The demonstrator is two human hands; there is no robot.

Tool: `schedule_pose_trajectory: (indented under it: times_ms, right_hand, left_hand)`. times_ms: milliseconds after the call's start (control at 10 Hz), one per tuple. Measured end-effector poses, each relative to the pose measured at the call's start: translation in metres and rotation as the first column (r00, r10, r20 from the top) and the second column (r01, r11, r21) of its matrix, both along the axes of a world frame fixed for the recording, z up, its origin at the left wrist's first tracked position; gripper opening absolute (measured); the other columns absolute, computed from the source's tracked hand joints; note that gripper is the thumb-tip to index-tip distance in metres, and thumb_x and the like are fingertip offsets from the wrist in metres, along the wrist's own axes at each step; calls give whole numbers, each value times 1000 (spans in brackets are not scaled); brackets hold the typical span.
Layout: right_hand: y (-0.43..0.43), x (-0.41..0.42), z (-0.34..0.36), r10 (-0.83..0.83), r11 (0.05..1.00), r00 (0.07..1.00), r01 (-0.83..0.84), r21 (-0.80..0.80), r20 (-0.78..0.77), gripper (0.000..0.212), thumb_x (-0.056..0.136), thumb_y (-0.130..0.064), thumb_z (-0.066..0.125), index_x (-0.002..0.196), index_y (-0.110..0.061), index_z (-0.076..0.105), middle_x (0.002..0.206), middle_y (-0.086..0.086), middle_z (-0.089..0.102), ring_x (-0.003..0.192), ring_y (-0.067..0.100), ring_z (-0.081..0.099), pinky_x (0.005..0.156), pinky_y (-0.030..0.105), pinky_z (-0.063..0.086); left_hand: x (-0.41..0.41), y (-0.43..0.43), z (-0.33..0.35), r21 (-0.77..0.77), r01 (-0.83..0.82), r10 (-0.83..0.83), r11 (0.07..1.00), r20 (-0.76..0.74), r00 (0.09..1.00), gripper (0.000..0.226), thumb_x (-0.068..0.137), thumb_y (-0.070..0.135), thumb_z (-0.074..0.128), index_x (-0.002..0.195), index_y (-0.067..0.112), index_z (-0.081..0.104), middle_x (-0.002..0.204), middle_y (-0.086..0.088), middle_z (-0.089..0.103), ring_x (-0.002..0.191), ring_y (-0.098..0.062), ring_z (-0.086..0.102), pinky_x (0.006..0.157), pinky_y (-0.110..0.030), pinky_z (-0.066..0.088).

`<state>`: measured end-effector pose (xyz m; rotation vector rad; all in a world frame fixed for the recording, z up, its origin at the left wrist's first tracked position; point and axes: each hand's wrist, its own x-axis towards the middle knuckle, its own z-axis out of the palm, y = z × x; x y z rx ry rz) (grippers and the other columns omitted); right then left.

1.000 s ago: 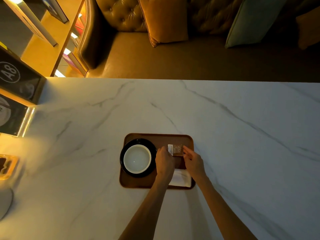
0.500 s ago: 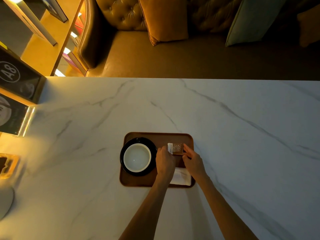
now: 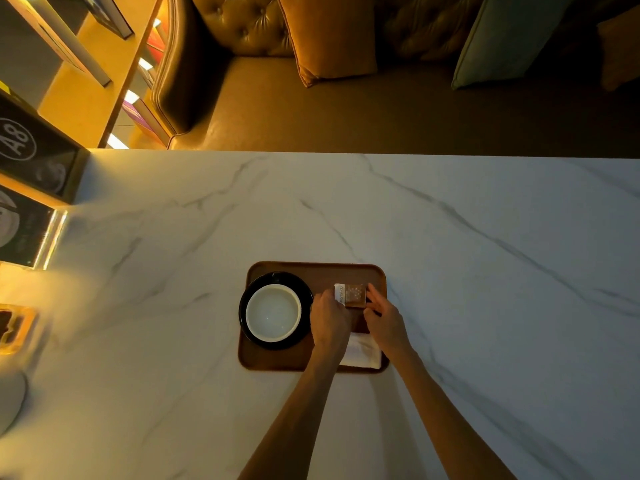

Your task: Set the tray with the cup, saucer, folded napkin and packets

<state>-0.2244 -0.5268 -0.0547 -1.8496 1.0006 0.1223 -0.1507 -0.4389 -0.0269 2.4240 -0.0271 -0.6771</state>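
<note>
1. A brown rounded-corner wooden tray [image 3: 277, 360] sits low in the centre of the frame on a white grey-veined marble table [image 3: 485, 271].
2. On the tray's left half stands a black round saucer [image 3: 250, 293] with a white empty cup [image 3: 273, 313] on it.
3. A small brown packet with a white end [image 3: 350, 295] lies flat in the tray's upper right part, just beside the saucer.
4. The left hand [image 3: 329, 322] is loosely curled, its fingertips at the packet's white left edge; whether it pinches it or only touches it cannot be told.
5. The right hand [image 3: 384, 318] has its fingers [image 3: 373, 294] stretched along the packet's right edge, touching it, not closed round it.
6. A white folded napkin [image 3: 362, 351] lies in the tray's lower right corner, partly hidden beneath both wrists.
7. Across the top of the frame stands a brown tufted leather sofa [image 3: 242, 29] with an orange-brown cushion [image 3: 329, 36] and a grey-green cushion [image 3: 498, 39].
8. At the left edge a black sign marked "A8" [image 3: 20, 143] stands by the table.
</note>
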Motion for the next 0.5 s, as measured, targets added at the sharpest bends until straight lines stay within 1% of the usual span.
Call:
schedule_pose_trajectory:
  times_ms: [100,200,300,400,500]
  right_hand:
    - [0,1,3,-3,1000,1000,3,9,-10,50,96,-11,45,144,-19,36,142,8,50,128,25,50,101,33,45]
    - [0,1,5,-11,1000,1000,11,23,4,49,95,-11,47,143,-19,39,141,8,52,126,24,52,101,34,46]
    - [1,1,12,-10,1000,1000,10,4,26,43,96,-15,48,139,-18,46,135,8,57,120,23,56,99,34,47]
    - [0,-2,18,-8,1000,998,9,-17,62,39,96,-19,48,136,-17,50,133,9,59,116,22,58,97,32,48]
    - [-2,-9,30,-31,998,997,34,-46,77,40,96,-24,50,135,-16,50,133,8,59,118,21,57,94,24,43]
  left_hand:
    - [1,2,2,8,38,-38,999,12,999,24,96,16,55,118,8,63,115,-9,65,104,-19,61,79,-21,45]
    - [2,3,5,16,83,-83,996,23,996,25,99,17,49,117,6,62,115,-10,65,103,-19,61,83,-26,49]
    - [2,2,16,9,121,-121,993,41,992,25,99,19,47,118,8,60,115,-8,64,101,-19,61,86,-30,54]
    - [-2,4,30,-14,158,-156,987,104,982,24,99,24,46,110,11,62,109,-5,64,96,-19,60,81,-32,54]
    - [-9,14,40,2,200,-198,980,166,966,25,98,28,44,108,14,63,106,-2,65,95,-18,60,78,-32,53]
